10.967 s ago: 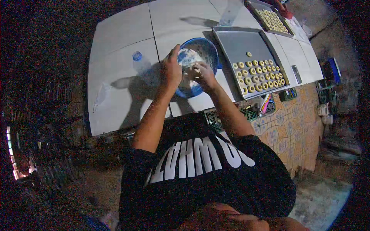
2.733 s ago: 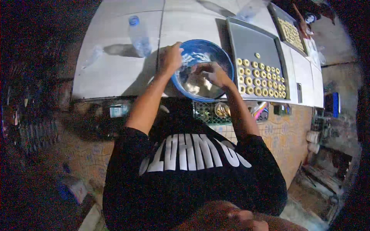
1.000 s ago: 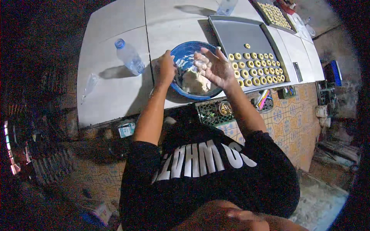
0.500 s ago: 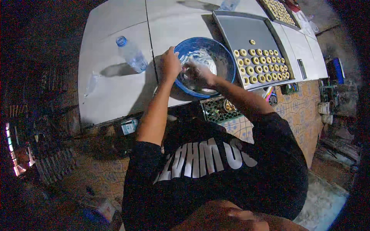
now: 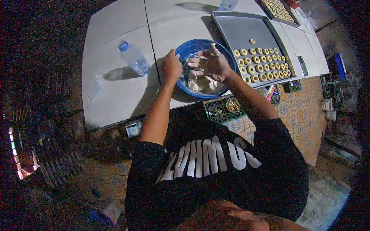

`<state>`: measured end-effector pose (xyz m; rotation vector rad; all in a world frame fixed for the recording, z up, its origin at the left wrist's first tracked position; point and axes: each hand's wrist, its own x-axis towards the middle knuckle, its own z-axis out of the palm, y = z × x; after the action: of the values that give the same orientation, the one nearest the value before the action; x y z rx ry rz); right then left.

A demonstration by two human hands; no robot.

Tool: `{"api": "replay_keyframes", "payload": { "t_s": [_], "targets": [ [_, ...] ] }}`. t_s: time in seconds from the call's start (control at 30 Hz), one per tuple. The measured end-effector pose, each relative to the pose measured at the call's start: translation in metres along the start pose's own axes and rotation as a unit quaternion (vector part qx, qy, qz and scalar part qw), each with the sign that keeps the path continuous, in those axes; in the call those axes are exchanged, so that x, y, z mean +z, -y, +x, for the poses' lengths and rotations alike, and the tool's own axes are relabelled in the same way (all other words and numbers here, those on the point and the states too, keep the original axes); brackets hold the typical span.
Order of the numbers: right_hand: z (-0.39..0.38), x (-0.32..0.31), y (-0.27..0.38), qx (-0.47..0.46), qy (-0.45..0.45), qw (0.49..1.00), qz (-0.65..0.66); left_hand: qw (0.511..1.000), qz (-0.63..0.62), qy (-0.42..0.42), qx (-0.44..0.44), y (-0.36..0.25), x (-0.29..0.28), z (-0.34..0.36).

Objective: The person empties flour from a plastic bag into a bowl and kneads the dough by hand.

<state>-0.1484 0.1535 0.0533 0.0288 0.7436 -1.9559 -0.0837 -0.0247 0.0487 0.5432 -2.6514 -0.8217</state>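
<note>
A blue basin (image 5: pixel 200 94) sits at the table's near edge, its inside smeared with white flour. Pale, lumpy dough (image 5: pixel 204 84) lies in the bottom, partly covered by my hand. With its fingers curled over the left rim, my left hand (image 5: pixel 172 67) grips the basin. My right hand (image 5: pixel 214 66) is over the dough inside, fingers spread and coated with whitish bits. Right of the basin, a metal tray (image 5: pixel 243 30) carries rows of small ring-shaped dough pieces (image 5: pixel 259 69) on its near half.
A clear plastic bottle (image 5: pixel 134 59) stands left of the basin, near a crumpled clear plastic bag (image 5: pixel 95 89). A phone (image 5: pixel 303 66) lies right of the tray. Another filled tray (image 5: pixel 280 10) is at the far right. Below the table edge is a dark crate (image 5: pixel 216 111).
My right hand, blurred and low in the basin before, has risen slightly to the right and opened its fingers. More dough shows beneath it. My left hand stays on the rim.
</note>
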Motion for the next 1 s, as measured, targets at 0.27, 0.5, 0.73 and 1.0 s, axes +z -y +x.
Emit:
{"api": "replay_keyframes", "payload": {
  "t_s": [0.27, 0.5, 0.73, 1.0],
  "targets": [
    [0.044, -0.082, -0.022, -0.071, 0.226, 0.967, -0.09, 0.999, -0.014, 0.025, -0.035, -0.002, -0.001, -0.002],
    [0.042, -0.037, -0.051, -0.103, -0.076, 0.738, -0.662, 0.999, -0.037, 0.015, -0.017, -0.012, -0.011, 0.0],
    [0.016, -0.014, -0.013, 0.012, -0.012, 0.991, -0.132, 0.999, 0.014, -0.01, 0.027, 0.007, -0.001, -0.003],
    [-0.008, -0.061, 0.016, 0.012, 0.09, 0.927, -0.365, 0.999, 0.007, 0.048, 0.003, -0.015, -0.012, -0.008]
  ]
}}
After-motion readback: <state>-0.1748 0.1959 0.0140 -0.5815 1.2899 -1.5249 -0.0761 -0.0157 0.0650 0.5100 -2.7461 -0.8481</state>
